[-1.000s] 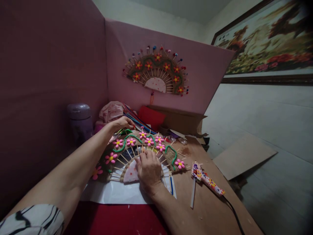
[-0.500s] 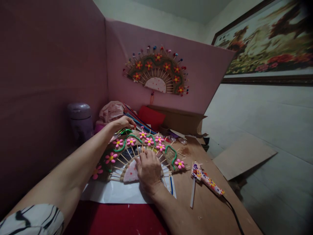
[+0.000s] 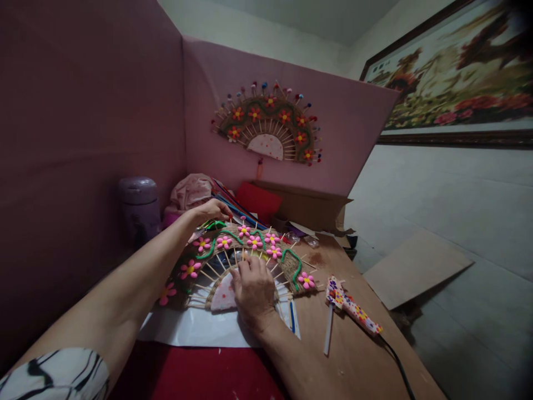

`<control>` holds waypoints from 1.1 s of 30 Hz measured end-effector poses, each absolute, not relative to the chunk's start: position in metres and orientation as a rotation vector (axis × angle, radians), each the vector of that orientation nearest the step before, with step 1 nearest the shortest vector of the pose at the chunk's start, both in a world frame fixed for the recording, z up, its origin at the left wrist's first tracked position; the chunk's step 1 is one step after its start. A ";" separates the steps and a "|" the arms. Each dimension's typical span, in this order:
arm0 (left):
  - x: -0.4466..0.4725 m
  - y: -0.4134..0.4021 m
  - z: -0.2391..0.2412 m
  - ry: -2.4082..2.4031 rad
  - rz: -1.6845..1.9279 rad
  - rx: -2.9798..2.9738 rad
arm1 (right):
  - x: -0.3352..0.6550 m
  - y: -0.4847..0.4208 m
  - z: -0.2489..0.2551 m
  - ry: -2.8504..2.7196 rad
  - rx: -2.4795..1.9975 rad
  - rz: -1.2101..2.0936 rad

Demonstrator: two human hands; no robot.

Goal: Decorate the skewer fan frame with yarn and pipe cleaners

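Observation:
A half-round craft fan (image 3: 233,233) of thin wooden sticks and woven twine lies on the table before me. Pink flowers with yellow centres and wavy green strips decorate its band, and a small pink ball tops one stick. My left hand (image 3: 213,210) reaches over the fan's far edge, thumb and fingers pinched on a small red ball (image 3: 230,218) at a stick's tip. My right hand (image 3: 255,289) presses on the fan's pale dotted centre (image 3: 222,293), its fingers curled over the inner ends of the sticks.
A flower-patterned glue gun (image 3: 352,305) with a black cord lies to the right. White paper (image 3: 187,330) is under the fan. A purple flask (image 3: 139,208), red sheet (image 3: 259,201) and cardboard (image 3: 308,210) stand behind. Another decorated fan (image 3: 264,125) hangs on the pink panel.
The view has shifted very slightly. Both hands stay in nearly the same place, the left still at the red ball and the right still on the fan.

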State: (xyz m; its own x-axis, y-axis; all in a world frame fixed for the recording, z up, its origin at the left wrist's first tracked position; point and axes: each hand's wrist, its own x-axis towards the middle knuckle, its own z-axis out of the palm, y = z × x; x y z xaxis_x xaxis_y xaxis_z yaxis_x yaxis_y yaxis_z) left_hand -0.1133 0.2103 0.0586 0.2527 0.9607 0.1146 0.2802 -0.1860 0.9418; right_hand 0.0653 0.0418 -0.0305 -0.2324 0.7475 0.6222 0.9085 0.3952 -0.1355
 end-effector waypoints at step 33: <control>-0.110 0.211 0.062 1.345 0.976 1.796 | 0.064 0.041 -0.031 -2.041 -1.439 -0.347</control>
